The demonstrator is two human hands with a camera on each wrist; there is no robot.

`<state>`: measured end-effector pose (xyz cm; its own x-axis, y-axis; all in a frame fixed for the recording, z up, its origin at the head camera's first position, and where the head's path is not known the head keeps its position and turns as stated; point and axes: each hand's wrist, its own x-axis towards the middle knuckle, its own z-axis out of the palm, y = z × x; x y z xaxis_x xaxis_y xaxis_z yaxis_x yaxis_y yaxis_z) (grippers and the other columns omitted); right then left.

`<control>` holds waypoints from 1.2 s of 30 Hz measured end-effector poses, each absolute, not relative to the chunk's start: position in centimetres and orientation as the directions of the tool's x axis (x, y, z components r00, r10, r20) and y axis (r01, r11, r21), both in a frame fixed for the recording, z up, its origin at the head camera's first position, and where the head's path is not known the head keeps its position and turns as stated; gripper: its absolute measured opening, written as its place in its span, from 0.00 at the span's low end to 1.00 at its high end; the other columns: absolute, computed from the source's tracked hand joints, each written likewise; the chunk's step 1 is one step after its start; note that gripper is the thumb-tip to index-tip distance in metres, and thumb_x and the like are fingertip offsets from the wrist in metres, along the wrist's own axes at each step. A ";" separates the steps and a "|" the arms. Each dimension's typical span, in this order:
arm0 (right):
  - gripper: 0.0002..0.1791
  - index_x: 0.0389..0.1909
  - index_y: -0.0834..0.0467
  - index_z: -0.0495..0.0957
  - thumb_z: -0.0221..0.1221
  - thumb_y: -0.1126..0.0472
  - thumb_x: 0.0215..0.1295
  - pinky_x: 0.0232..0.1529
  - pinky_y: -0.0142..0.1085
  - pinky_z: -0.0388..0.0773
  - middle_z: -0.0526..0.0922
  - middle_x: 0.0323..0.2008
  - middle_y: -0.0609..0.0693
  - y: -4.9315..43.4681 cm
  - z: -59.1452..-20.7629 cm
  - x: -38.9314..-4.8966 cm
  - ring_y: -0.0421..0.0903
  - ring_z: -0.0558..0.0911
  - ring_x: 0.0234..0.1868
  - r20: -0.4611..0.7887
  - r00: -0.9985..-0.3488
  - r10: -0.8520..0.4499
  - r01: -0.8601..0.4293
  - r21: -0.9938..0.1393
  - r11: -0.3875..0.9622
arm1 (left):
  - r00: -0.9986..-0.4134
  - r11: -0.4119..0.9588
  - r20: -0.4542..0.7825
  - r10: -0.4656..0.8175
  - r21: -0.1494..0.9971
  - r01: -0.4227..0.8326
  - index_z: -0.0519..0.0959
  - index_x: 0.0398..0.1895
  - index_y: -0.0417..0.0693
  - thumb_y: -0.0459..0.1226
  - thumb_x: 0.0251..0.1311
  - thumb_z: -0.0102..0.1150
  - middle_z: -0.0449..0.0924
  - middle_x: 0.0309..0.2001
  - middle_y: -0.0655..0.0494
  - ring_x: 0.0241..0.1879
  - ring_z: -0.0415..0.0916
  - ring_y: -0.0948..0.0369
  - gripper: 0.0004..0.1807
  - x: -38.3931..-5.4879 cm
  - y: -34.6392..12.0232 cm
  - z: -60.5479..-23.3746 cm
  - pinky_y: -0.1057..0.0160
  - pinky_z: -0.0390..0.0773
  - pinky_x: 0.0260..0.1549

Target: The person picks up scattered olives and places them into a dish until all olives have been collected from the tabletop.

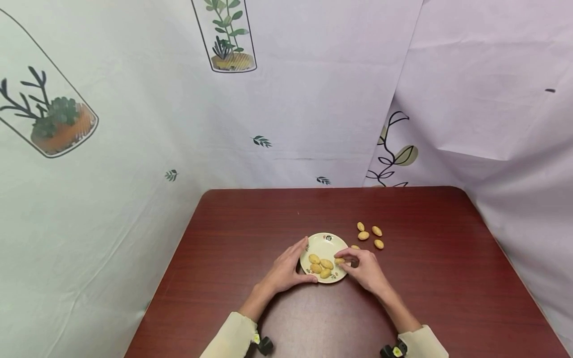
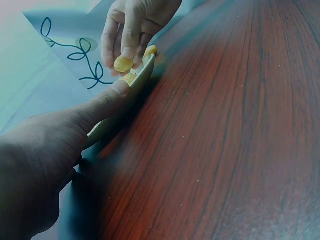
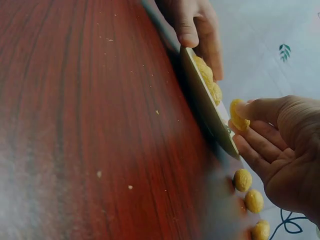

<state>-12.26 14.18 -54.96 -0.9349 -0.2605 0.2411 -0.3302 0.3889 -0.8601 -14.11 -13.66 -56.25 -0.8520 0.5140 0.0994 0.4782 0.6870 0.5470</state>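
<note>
A round cream plate (image 1: pixel 323 244) with small printed motifs along its rim lies on the table. Several yellow, wrinkled oval pieces (image 1: pixel 326 264), like small nuts or potatoes, are on its near half. My left hand (image 1: pixel 283 272) holds the plate from the left, fingers along its side and thumb at the near rim. Over the plate's right side, my right hand (image 1: pixel 368 271) pinches one yellow oval piece (image 3: pixel 239 116) between thumb and fingertips. That piece shows above the rim in both wrist views.
More yellow oval pieces (image 1: pixel 363 235) lie loose on the table, right of the plate and beyond it. The dark red wooden table (image 1: pixel 250 214) meets a pale cloth wall (image 1: pixel 286 109) printed with plants at its back edge. Small crumbs (image 3: pixel 130 187) dot the wood.
</note>
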 end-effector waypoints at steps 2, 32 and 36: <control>0.14 0.43 0.57 0.90 0.75 0.74 0.58 0.40 0.34 0.85 0.91 0.41 0.47 14.1 -55.1 -12.2 0.44 0.90 0.40 0.243 -0.932 -0.269 -0.338 -0.849 0.405 | -0.852 0.686 0.104 0.514 0.546 0.481 0.52 0.87 0.44 0.62 0.54 0.77 0.55 0.84 0.51 0.80 0.57 0.50 0.66 -14.2 -13.7 -56.3 0.43 0.66 0.73; 0.14 0.44 0.54 0.89 0.76 0.70 0.59 0.49 0.43 0.84 0.92 0.42 0.43 13.8 -55.7 -11.9 0.44 0.90 0.47 0.252 -0.891 -0.377 -0.415 -0.790 0.451 | -0.851 0.688 0.108 0.514 0.541 0.484 0.52 0.87 0.45 0.62 0.54 0.78 0.55 0.84 0.52 0.80 0.58 0.50 0.66 -14.1 -13.8 -56.4 0.44 0.66 0.73; 0.15 0.44 0.53 0.89 0.76 0.71 0.58 0.50 0.41 0.84 0.91 0.42 0.42 13.7 -55.8 -12.0 0.43 0.90 0.47 0.262 -0.894 -0.364 -0.417 -0.785 0.458 | -0.851 0.687 0.109 0.514 0.541 0.485 0.52 0.87 0.45 0.62 0.54 0.78 0.55 0.84 0.52 0.80 0.58 0.50 0.65 -14.1 -13.8 -56.4 0.43 0.66 0.73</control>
